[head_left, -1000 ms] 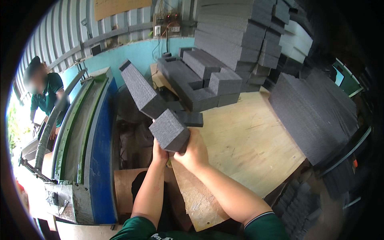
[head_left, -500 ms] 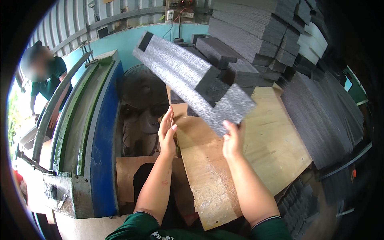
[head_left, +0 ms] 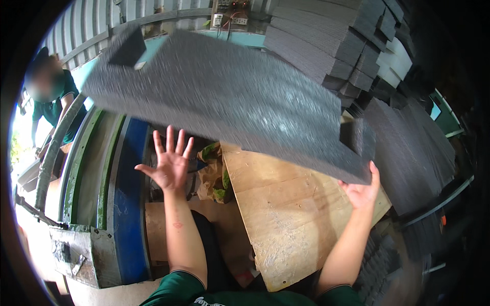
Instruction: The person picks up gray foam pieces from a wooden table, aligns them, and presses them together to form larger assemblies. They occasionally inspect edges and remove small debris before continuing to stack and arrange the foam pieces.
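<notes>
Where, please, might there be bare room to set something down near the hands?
The pale plywood tabletop looks bare between its left edge and the person's right forearm. Its far side is hidden behind the notched dark-grey foam block in the right hand. Beyond its right edge, stacked dark-grey foam sheets crowd the space.

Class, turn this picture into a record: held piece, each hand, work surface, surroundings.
Held piece: dark grey block, notched near each end, tilted
Left hand: open, palm showing, holding nothing
Right hand: gripping the block's lower right corner
Work surface: pale wooden board, partly hidden
Surroundings: stacked grey slabs behind; blue-and-green equipment and another person at left
</notes>
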`<state>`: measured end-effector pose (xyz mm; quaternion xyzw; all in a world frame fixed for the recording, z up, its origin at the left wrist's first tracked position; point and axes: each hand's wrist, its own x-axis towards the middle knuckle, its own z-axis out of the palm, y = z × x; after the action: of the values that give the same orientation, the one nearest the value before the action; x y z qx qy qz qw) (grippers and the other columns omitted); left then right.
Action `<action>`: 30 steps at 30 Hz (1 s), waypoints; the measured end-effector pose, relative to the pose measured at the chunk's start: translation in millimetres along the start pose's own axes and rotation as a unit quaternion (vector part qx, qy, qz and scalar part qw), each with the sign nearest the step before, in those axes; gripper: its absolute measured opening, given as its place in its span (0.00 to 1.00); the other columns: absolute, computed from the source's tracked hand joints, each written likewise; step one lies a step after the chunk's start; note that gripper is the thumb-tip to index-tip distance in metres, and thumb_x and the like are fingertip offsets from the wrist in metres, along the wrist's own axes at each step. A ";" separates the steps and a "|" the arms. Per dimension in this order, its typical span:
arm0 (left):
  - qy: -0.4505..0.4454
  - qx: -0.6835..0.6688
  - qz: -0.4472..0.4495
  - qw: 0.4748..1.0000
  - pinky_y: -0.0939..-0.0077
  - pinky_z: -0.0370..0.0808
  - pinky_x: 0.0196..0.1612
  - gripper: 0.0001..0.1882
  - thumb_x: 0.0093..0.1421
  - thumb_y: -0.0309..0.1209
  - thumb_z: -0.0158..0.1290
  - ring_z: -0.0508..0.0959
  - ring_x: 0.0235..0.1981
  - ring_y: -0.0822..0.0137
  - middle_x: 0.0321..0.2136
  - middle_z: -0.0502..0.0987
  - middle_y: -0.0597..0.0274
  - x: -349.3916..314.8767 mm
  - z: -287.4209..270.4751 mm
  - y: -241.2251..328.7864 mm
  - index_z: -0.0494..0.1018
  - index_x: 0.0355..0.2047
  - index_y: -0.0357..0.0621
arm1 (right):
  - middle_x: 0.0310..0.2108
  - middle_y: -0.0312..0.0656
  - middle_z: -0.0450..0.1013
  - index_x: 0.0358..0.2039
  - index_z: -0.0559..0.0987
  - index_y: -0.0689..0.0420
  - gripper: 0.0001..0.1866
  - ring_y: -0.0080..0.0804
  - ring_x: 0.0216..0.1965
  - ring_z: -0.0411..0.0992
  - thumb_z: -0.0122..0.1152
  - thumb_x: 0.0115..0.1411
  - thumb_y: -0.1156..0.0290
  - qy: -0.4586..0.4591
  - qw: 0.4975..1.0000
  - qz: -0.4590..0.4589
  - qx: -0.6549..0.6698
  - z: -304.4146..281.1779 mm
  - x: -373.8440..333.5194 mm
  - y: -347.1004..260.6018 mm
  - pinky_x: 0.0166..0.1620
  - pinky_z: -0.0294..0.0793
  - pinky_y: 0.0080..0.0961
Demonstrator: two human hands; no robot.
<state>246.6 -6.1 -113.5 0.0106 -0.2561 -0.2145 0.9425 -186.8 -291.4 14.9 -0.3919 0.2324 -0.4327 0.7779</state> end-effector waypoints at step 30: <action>0.148 0.498 -0.398 0.756 0.75 0.73 0.39 0.22 0.67 0.50 0.61 0.75 0.31 0.73 0.37 0.78 0.63 -93.2 -27.2 -26.7 0.77 0.48 0.45 | 0.55 0.46 0.79 0.47 0.86 0.59 0.12 0.44 0.62 0.74 0.65 0.64 0.72 -0.279 0.699 -0.274 -0.599 112.9 -70.5 13.5 0.67 0.69 0.41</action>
<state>176.8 5.4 -185.2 0.6116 -0.1563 -0.4081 0.6595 -137.6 -180.7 71.6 -0.9241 0.0975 -0.2668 0.2555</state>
